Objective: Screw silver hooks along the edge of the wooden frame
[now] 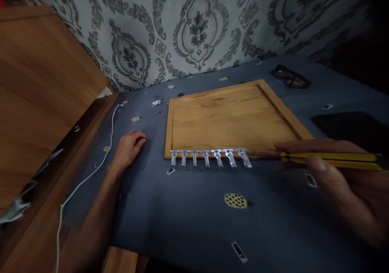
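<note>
Right hand [340, 171] comes in from the right of the wooden tray [231, 119], thumb and fingers pinched shut round a yellow-handled tool [328, 158] held nearly level. Its thin shaft points left along the tray's near edge (the tip is blurred, so I cannot tell whether it touches anything). Lying across that near edge is a strip of metal clips [209, 156], its band on the rim and its tabs hanging over onto the blue cloth [188, 208]. The shaft ends just beside the strip's right end.

Left of the tray, well apart from the strip, the left hand [129, 145] rests on the cloth, fingers loosely curled under, holding nothing that shows. A white cable [100, 161] runs along the cloth further left. Beside the tray's far left corner lie a few loose metal bits [157, 101]. Beyond its far right corner sit dark glasses [290, 78], and to the tray's right lies a flat black slab [352, 127].
</note>
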